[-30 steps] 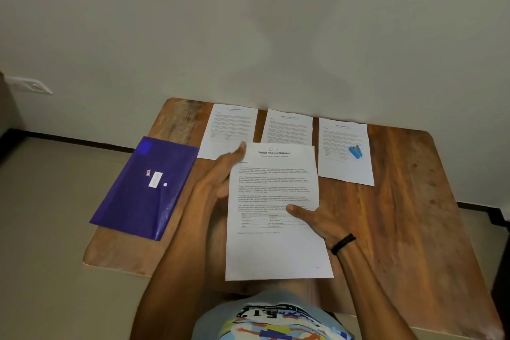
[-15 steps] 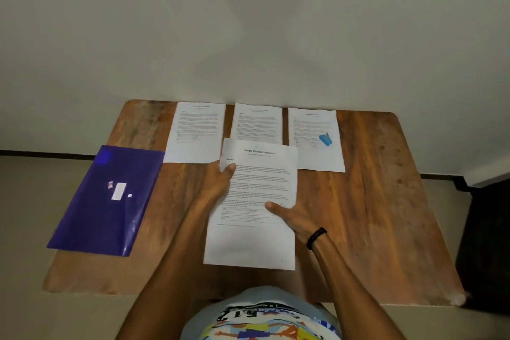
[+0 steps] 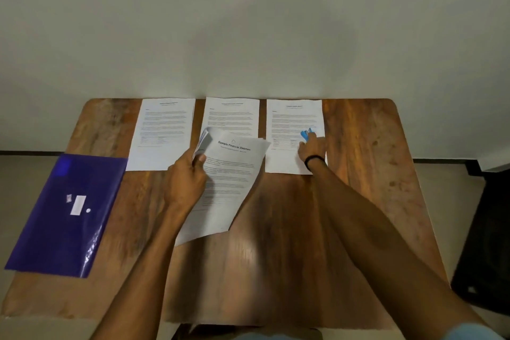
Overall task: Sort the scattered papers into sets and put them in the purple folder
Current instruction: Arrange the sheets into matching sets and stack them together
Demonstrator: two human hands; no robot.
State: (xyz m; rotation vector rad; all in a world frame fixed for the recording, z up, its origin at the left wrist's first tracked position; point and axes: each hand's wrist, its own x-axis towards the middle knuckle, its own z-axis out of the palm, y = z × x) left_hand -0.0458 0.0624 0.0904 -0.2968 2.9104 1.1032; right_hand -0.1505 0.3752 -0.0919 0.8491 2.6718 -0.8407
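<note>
My left hand (image 3: 187, 182) grips a set of white sheets (image 3: 229, 182) headed "Sample Financial Statement" by its left edge; the set is tilted and lifted over the middle of the wooden table (image 3: 289, 229). Three printed paper sets lie in a row at the far edge: left (image 3: 162, 132), middle (image 3: 234, 116), right (image 3: 289, 121). A small blue stapler-like object (image 3: 305, 134) sits on the right set. My right hand (image 3: 311, 150) reaches over that set with its fingertips at the blue object; the hold is unclear. The purple folder (image 3: 66, 215) lies closed at the table's left edge.
The folder overhangs the table's left side. A pale wall stands directly behind the table. A dark object (image 3: 488, 243) sits on the floor to the right. Bare wood shows at the near and right parts of the table.
My right hand let go of the held sheets and stretched forward to the blue object on the right set. My left hand now holds the sheets alone, tilted to the right.
</note>
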